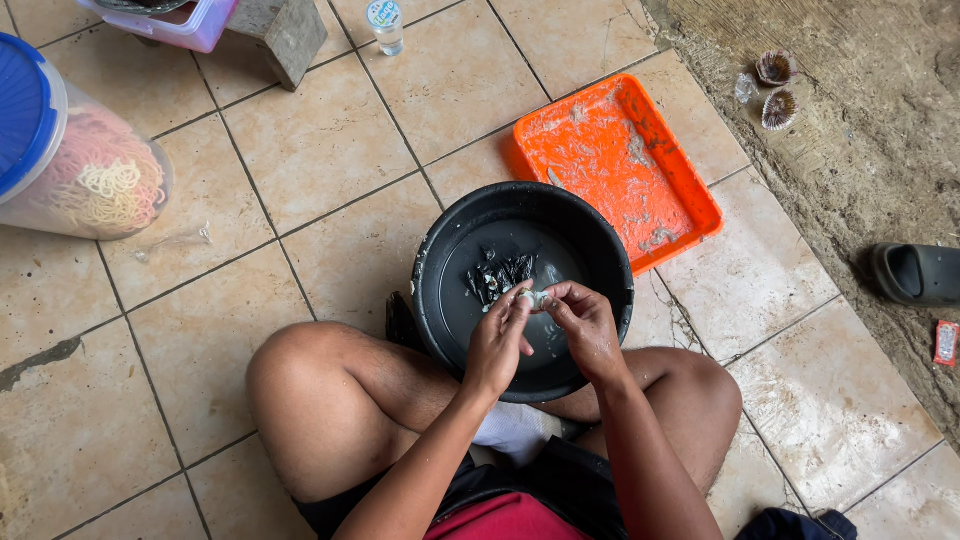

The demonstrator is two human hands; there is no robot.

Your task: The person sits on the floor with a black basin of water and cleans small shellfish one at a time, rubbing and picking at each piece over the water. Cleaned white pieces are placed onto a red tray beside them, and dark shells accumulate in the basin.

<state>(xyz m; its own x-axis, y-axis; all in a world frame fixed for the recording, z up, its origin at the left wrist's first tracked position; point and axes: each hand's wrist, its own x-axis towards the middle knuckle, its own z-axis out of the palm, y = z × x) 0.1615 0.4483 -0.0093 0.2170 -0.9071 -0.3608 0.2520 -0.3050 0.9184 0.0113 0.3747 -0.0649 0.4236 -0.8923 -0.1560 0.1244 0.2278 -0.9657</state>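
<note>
Over the middle of a round black plastic basin [600,262], a small pale, silvery piece [540,299], seemingly a little fish, is pinched between the fingertips of both hands. The left hand [500,340] is closed on it from one side with thumb and forefinger, and the right hand [583,322] from the other, both grips narrow and tight on that one piece. Directly behind the fingers, a small heap of dark, glistening little fish [500,273] is seen lying on the wet bottom of the basin, which is set on the floor between the bare, folded knees. The step in hand is judged to be the cleaning or splitting of one piece at a time; a firm, short pull at the fingertips seems to be called for, kept over the basin. Touching the basin's far rim, a shallow orange plastic tray [700,195] smeared with pale residue is laid on the beige tiled floor [330,150]. Farther off, a clear tub with a blue lid [60,150], filled with coloured loops, is seen at the left, a small capped bottle [386,25] at the top, and a dark sandal [915,272] on the rough ground at the right.
</note>
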